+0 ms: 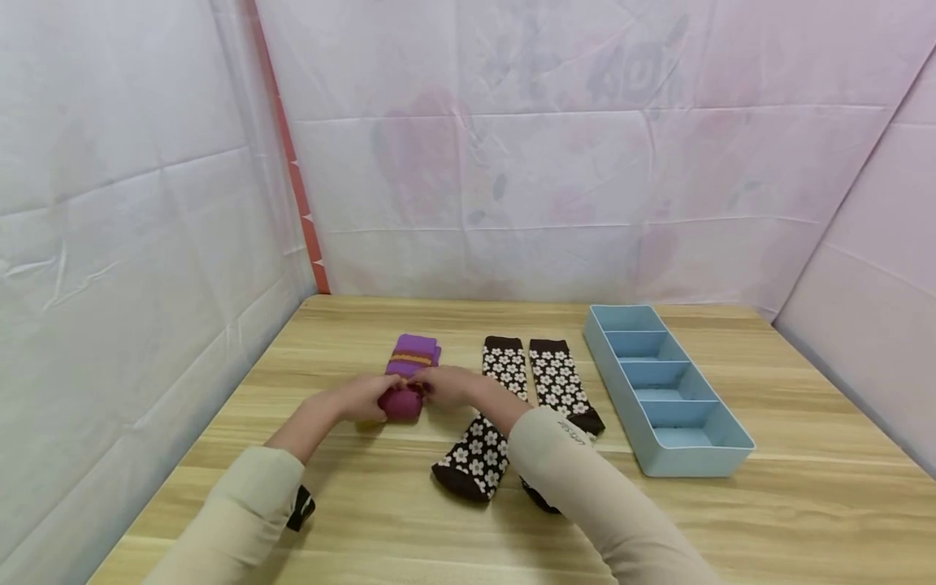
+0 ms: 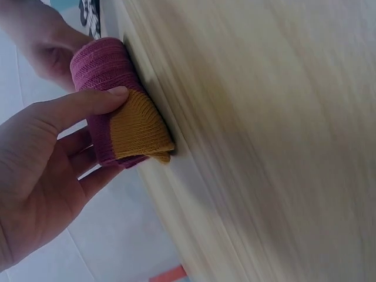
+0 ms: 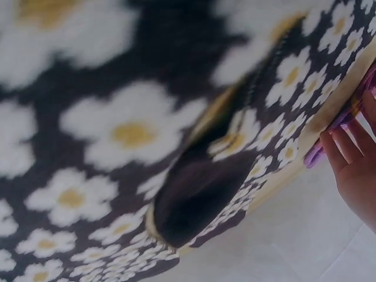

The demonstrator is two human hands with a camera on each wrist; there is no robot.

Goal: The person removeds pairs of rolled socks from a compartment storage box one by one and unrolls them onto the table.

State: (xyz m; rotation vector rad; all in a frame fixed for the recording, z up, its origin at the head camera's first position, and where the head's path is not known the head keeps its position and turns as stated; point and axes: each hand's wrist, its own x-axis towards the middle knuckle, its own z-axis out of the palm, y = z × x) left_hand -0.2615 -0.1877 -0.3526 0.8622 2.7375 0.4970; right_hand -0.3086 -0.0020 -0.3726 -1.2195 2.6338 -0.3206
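Observation:
A purple and maroon sock bundle (image 1: pixel 413 345) with mustard stripes lies at the left middle of the table, its near end rolled up into a maroon lump. My left hand (image 1: pixel 363 396) grips the left side of the roll. In the left wrist view the thumb presses on top beside a mustard patch (image 2: pixel 140 128), and the other fingers are behind the roll. From the right, my right hand (image 1: pixel 448 384) pinches the roll; its fingertips are partly hidden. At the edge of the right wrist view, my right hand (image 3: pixel 358 170) meets the purple fabric (image 3: pixel 314 155).
Two long black socks with white flowers, a left one (image 1: pixel 478 455) and a right one (image 1: pixel 559 378), lie flat under and beside my right forearm. A blue four-compartment box (image 1: pixel 636 422) stands on the right. A small black item (image 1: pixel 301 508) shows beside my left sleeve.

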